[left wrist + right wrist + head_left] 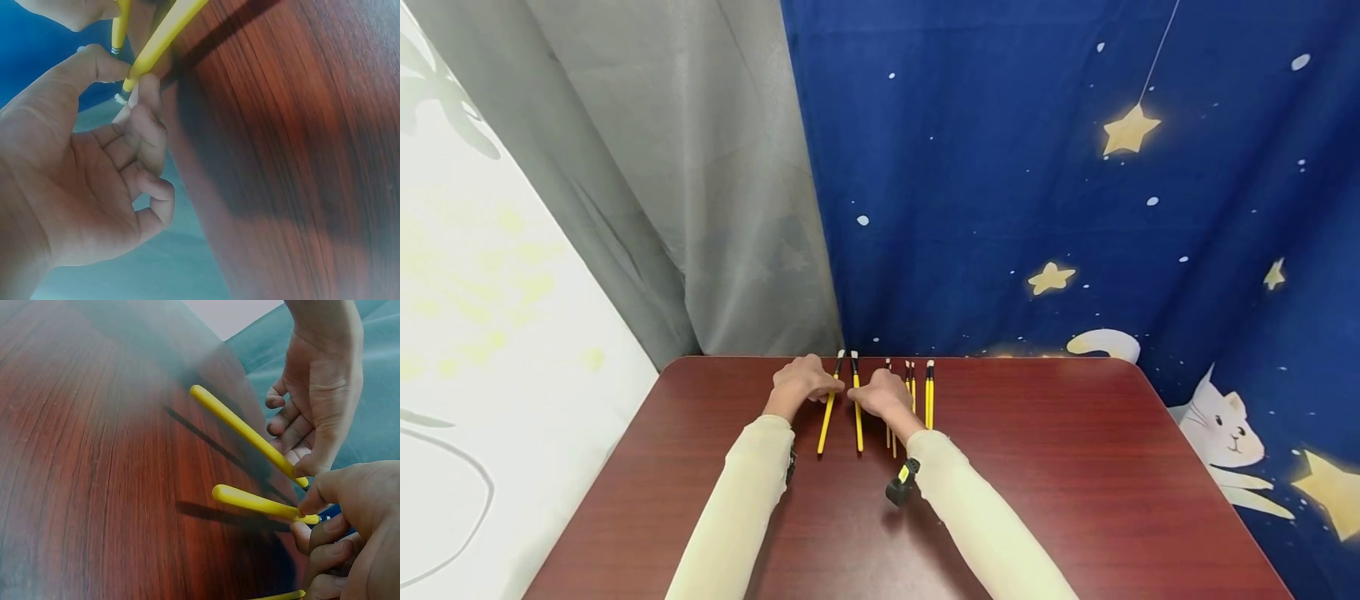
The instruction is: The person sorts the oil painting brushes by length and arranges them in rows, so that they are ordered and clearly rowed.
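placing everything by the table (1075,475), left to right. behind its far left corner: grey curtain (737,167). left hand (801,383) over the table's far part, left of middle, pinching left brush (826,425): yellow handle, black ferrule, white bristles at the table's far edge, handle end toward the near side. head view shows only the back of this hand; left wrist view gives the palm, thumb and index on the handle, other fingers loosely bent.

next, right brush (859,429), same colours, also over the table's far part, pinched by thumb and fingertips of right hand (883,393). right wrist view shows both rounded handle ends with shadows set apart on the table, so both tilt up off it; head view doesn't make that clear.

right of that, part-hidden brushes (913,387) on the table's far part, right hand in front, count can't tell. then brush pair (930,396), side by side, near the table's far edge. right wrist view catches one more yellow handle at its bottom edge, can't tell which. behind the table's right half: blue curtain (970,167), stars and white cat print.
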`<state>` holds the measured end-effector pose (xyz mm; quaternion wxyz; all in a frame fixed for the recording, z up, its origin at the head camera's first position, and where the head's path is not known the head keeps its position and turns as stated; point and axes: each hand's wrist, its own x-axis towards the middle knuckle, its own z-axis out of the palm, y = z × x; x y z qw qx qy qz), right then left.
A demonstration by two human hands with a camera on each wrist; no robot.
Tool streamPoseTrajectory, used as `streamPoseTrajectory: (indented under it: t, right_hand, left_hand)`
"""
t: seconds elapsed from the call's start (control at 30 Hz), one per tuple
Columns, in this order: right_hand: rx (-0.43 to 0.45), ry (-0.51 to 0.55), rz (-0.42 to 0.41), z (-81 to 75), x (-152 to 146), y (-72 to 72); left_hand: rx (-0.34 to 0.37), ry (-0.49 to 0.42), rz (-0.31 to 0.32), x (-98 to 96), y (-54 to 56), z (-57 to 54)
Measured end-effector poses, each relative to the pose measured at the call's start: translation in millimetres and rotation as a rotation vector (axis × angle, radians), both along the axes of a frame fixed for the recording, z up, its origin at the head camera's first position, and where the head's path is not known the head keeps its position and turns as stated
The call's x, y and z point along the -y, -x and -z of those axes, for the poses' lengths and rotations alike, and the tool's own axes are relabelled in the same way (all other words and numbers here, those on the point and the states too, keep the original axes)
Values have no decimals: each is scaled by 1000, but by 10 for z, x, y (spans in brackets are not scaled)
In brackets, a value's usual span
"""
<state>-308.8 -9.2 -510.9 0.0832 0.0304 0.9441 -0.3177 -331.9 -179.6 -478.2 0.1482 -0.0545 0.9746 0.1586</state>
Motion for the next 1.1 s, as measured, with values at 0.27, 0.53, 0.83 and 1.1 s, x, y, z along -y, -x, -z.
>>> streamPoseTrajectory:
  t: [0.27, 0.53, 0.83, 1.1]
  right_hand:
    - [29, -41, 21, 53, 110, 92]
    - [10, -41, 18, 26, 171, 50]
    - [15, -90, 20, 83, 258, 89]
    - [-53, -101, 6, 92, 312, 30]
  left_hand:
    - [-19, 22, -20, 42, 0, -12]
    - [-28, 73, -19, 20, 14, 79]
    - [-27, 131, -23, -25, 100, 136]
    - [-16, 97, -75, -60, 70, 130]
